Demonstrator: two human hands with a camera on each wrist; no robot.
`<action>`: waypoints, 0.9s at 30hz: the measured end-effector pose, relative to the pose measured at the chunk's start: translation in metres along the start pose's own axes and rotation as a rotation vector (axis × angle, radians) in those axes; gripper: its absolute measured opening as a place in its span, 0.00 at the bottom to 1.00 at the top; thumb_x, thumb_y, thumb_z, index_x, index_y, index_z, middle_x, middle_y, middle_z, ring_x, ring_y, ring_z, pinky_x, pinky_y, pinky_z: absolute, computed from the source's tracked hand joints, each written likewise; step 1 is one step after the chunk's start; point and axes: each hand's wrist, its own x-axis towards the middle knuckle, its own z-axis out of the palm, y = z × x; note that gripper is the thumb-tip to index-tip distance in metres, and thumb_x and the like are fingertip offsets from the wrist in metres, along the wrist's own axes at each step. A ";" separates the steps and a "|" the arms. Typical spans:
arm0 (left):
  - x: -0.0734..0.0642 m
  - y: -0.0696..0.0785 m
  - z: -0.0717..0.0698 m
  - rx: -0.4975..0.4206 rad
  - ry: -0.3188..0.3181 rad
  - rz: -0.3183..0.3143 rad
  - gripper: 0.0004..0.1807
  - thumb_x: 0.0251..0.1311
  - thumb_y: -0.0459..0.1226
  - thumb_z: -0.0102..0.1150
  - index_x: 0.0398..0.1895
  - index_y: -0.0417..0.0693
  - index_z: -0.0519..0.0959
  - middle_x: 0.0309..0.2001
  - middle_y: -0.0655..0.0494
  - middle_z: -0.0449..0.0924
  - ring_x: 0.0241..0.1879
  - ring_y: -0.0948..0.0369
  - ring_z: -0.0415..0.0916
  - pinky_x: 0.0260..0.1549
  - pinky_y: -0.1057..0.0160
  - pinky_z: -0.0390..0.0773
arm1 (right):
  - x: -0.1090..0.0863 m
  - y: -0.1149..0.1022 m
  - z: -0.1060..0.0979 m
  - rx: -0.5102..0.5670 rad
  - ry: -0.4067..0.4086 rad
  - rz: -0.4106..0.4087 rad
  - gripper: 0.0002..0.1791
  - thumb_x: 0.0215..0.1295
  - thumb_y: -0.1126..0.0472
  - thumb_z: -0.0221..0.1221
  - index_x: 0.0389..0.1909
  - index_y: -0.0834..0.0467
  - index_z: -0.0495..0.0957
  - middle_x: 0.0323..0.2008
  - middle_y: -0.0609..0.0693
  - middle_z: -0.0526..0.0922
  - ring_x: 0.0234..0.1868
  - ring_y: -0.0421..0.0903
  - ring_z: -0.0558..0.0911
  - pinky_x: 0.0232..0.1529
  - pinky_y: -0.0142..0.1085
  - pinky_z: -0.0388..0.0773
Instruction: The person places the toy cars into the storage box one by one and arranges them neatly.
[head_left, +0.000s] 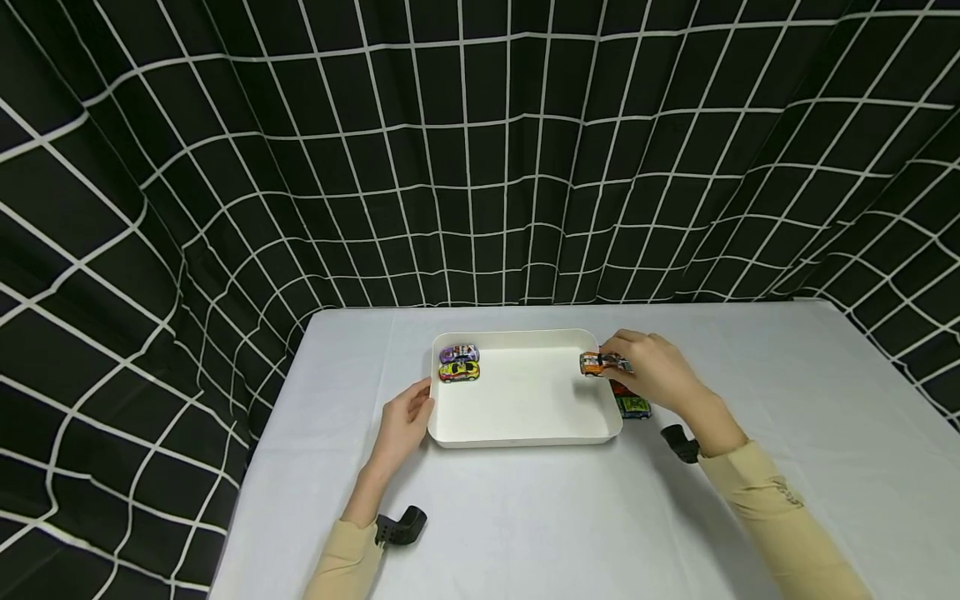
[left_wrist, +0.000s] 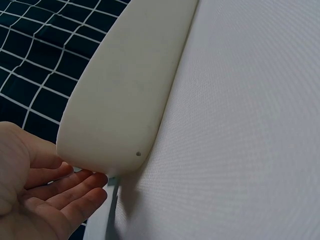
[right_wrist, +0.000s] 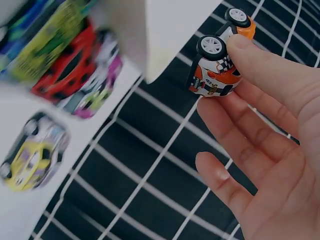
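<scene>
Backdrop: black curtain with white grid lines, filling the upper frame and both sides.
Worktop: white cloth-covered worktop across the lower frame.
Left hand: at centre-left, the left hand best serves, I judge, by bracing the tray lightly without tilting it. Its fingers, nearly straight, touch the tray's outer left wall; that grip is loose, closed round nothing. The forearm rises from the lower left in a beige sleeve.
Parked cars: purple car and yellow-and-red car, side by side in the tray's upper left corner.
Tray: white tray, mid-frame, flat on the worktop.
Orange car: orange-and-white car, held above the tray's right end. Good handling, as I judge it, means a light pinch, the car level and its wheels clear of the rim.
Right hand: right of centre, the right hand has a narrow grip, thumb against fingertips, on the orange-and-white car; the forearm slants in from the lower right.
Outside cars: red car, partly hidden, and green car, just beside the tray's right wall.
</scene>
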 end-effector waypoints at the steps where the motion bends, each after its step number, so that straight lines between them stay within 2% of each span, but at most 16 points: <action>1: 0.000 0.000 0.000 -0.001 -0.001 0.001 0.20 0.62 0.25 0.49 0.58 0.27 0.68 0.50 0.32 0.74 0.49 0.45 0.75 0.49 0.63 0.78 | 0.004 -0.002 0.002 0.002 -0.003 -0.011 0.14 0.47 0.63 0.70 0.36 0.61 0.81 0.34 0.53 0.81 0.30 0.50 0.80 0.34 0.47 0.80; 5: 0.000 -0.001 -0.001 -0.012 -0.006 0.003 0.20 0.62 0.25 0.49 0.58 0.26 0.67 0.50 0.30 0.73 0.49 0.44 0.75 0.50 0.62 0.78 | 0.017 -0.012 0.010 0.019 -0.011 -0.052 0.13 0.48 0.62 0.70 0.36 0.59 0.81 0.34 0.50 0.81 0.31 0.48 0.80 0.35 0.46 0.79; 9: -0.006 0.022 -0.004 -0.025 -0.018 0.010 0.20 0.61 0.22 0.48 0.56 0.21 0.65 0.50 0.26 0.71 0.49 0.39 0.73 0.50 0.56 0.77 | 0.030 -0.022 0.018 0.041 -0.026 -0.078 0.12 0.49 0.62 0.69 0.35 0.59 0.81 0.34 0.49 0.81 0.33 0.48 0.80 0.37 0.46 0.79; 11: -0.006 0.021 -0.004 -0.028 -0.019 0.011 0.20 0.61 0.22 0.48 0.56 0.20 0.65 0.49 0.25 0.71 0.49 0.39 0.73 0.50 0.55 0.77 | 0.037 -0.027 0.022 0.049 -0.032 -0.096 0.11 0.49 0.62 0.69 0.35 0.59 0.81 0.33 0.49 0.81 0.32 0.47 0.80 0.37 0.45 0.79; 12: -0.005 0.021 -0.004 -0.021 -0.019 0.017 0.19 0.61 0.22 0.48 0.56 0.20 0.65 0.49 0.25 0.71 0.49 0.39 0.73 0.50 0.56 0.78 | 0.039 -0.030 0.023 0.050 -0.037 -0.105 0.11 0.49 0.62 0.69 0.35 0.58 0.81 0.33 0.49 0.81 0.33 0.47 0.80 0.38 0.45 0.79; 16: 0.000 -0.001 -0.001 -0.017 -0.012 0.016 0.20 0.62 0.24 0.49 0.57 0.23 0.67 0.49 0.29 0.73 0.48 0.43 0.75 0.49 0.62 0.78 | 0.049 -0.040 0.031 0.049 -0.052 -0.141 0.12 0.48 0.60 0.70 0.34 0.58 0.81 0.32 0.47 0.80 0.33 0.45 0.80 0.38 0.45 0.79; 27: 0.001 -0.005 -0.001 0.000 -0.007 0.002 0.20 0.62 0.26 0.50 0.58 0.27 0.67 0.50 0.33 0.74 0.49 0.47 0.76 0.49 0.66 0.78 | 0.073 -0.068 0.045 0.028 -0.113 -0.193 0.10 0.49 0.58 0.70 0.31 0.55 0.81 0.30 0.45 0.79 0.30 0.41 0.77 0.35 0.40 0.78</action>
